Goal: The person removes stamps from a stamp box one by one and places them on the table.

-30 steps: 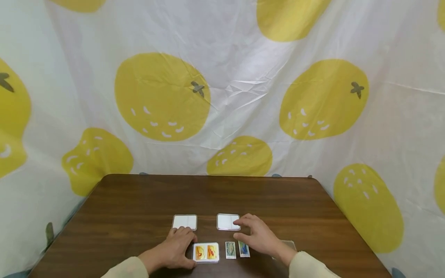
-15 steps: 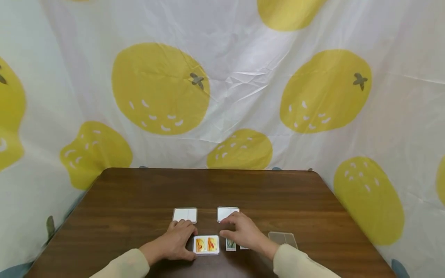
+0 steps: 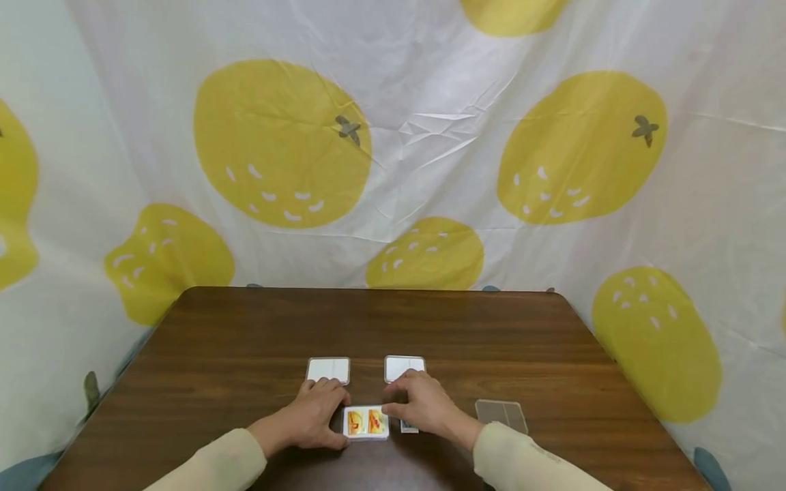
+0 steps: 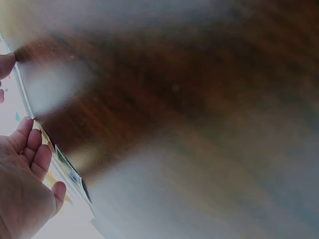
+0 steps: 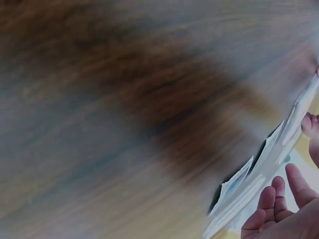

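A flat clear case (image 3: 366, 423) holding two orange picture stamps lies near the table's front. My left hand (image 3: 310, 417) grips its left end, thumb at the near corner and fingers at the far corner. My right hand (image 3: 424, 404) is at the case's right end, thumb touching or nearly touching its edge, fingers loosely bent. In the right wrist view the right hand's other fingers (image 5: 294, 184) hang apart from the stamps. A green stamp (image 3: 409, 427) lies partly hidden under the right hand; another stamp (image 5: 237, 180) shows in the right wrist view.
Two white-backed cases (image 3: 328, 369) (image 3: 403, 367) lie farther back on the brown table (image 3: 233, 327). To the right, beside the right sleeve, is a clear divided cover (image 3: 500, 413). A lemon-print curtain (image 3: 424, 170) hangs behind the table.
My right hand has moved left from above the loose stamps to the right end of the case, uncovering the clear cover. My left hand stays at the case; the head view has tilted down slightly.
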